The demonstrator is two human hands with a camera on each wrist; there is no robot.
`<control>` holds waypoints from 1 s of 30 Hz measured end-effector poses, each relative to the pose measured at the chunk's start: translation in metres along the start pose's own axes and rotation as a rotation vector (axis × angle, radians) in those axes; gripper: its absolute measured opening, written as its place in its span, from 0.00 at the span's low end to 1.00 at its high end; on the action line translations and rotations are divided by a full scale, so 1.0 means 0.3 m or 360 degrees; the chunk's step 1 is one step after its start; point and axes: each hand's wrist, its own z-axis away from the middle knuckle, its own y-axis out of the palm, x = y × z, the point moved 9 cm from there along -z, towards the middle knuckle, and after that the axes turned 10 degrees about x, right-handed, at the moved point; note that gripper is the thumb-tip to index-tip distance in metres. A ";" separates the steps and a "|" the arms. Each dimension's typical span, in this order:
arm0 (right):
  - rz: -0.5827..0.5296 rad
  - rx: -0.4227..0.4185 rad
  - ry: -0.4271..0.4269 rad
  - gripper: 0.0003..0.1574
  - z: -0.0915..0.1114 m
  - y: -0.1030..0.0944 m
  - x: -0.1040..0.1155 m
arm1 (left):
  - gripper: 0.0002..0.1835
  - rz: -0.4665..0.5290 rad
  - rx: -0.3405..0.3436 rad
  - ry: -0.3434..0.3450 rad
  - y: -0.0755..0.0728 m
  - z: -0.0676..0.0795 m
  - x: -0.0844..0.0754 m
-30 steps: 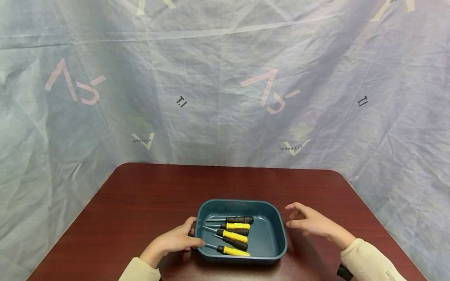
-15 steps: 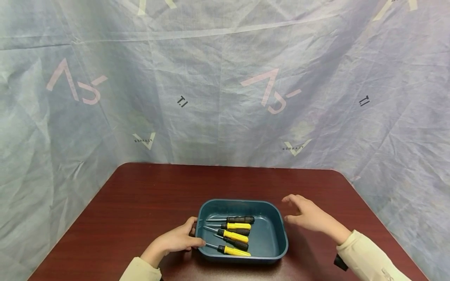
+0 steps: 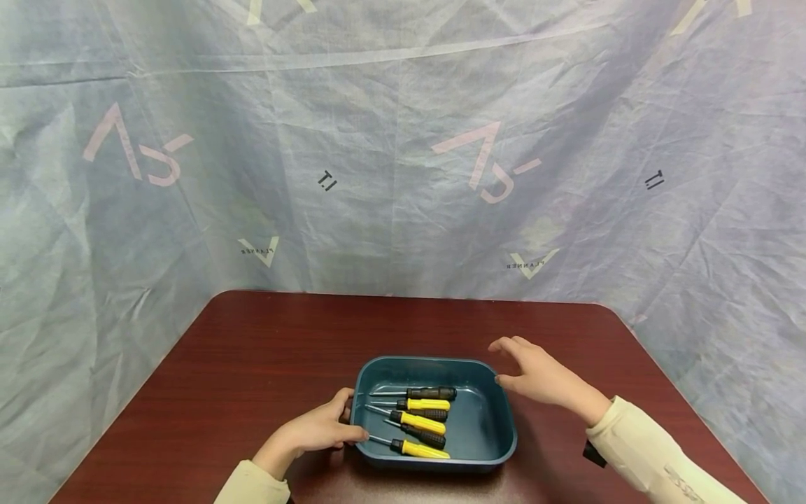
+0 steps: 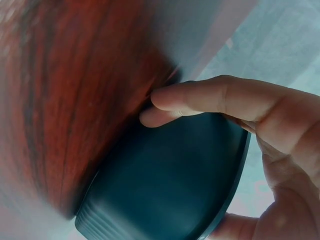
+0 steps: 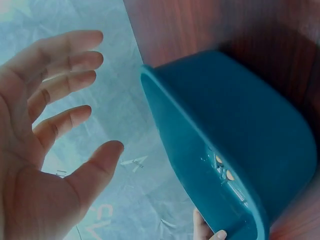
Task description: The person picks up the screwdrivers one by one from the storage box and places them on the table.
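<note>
A dark teal plastic bin sits on the table, holding several screwdrivers laid side by side, some with yellow handles and others with black handles. My left hand grips the bin's left end, thumb over the rim and fingers along the outer wall; the left wrist view shows those fingers against the teal side. Above the bin's back right corner hovers my right hand, holding nothing. In the right wrist view its fingers are spread and slightly bent, apart from the bin's rim.
The bin stands near the front of a dark red wood-grain table with rounded back corners. A wrinkled grey sheet printed with letters hangs behind the table and along both sides.
My right hand has moved left and farther back, from beside the bin's right end to its back right corner, its fingers spreading. My left hand and the screwdrivers have stayed in place.
</note>
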 end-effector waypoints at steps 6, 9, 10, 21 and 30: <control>-0.0001 0.0006 -0.0036 0.25 -0.030 0.011 0.039 | 0.38 -0.0003 -0.0004 -0.0004 -0.002 -0.001 -0.004; 0.0006 0.0004 -0.0058 0.24 -0.044 0.015 0.058 | 0.39 -0.0005 -0.0003 -0.0004 0.000 -0.001 -0.008; 0.0004 0.0006 -0.0067 0.24 -0.048 0.017 0.065 | 0.39 -0.0005 -0.0001 -0.0004 0.000 0.000 -0.009; 0.0047 0.0064 -0.0197 0.21 -0.106 0.044 0.157 | 0.38 0.0000 -0.0003 -0.0008 0.002 0.003 -0.003; 0.0099 0.0134 -0.0286 0.18 -0.156 0.075 0.206 | 0.38 0.0000 -0.0001 0.0000 0.003 0.004 -0.006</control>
